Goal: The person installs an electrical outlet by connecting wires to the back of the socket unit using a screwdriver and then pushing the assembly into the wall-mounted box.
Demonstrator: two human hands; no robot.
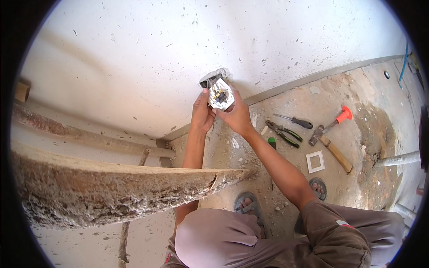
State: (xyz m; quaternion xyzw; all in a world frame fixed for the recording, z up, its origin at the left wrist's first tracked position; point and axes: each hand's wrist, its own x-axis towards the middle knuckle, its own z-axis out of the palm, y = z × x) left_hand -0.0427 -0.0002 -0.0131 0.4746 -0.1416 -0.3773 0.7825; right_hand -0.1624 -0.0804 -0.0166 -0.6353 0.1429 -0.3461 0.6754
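Note:
A white electrical fitting (221, 94), its back with dark and brass terminals facing me, is in front of a rough opening (207, 82) in the wall, with wires at its top. My left hand (202, 111) is closed on the fitting's left side, thumb up along the edge. My right hand (235, 117) grips its lower right side, thumb along the bottom edge. The fingertips behind the fitting are hidden.
Screwdriver (302, 122), pliers (288, 136), green-handled tool (271, 142), hammer (335, 153), red-guarded chisel (343, 114) and white square frame (315, 169) lie on the debris-strewn floor (366, 89). A rough timber (111, 192) crosses my left arm's area; metal pipes (397, 159) lie right.

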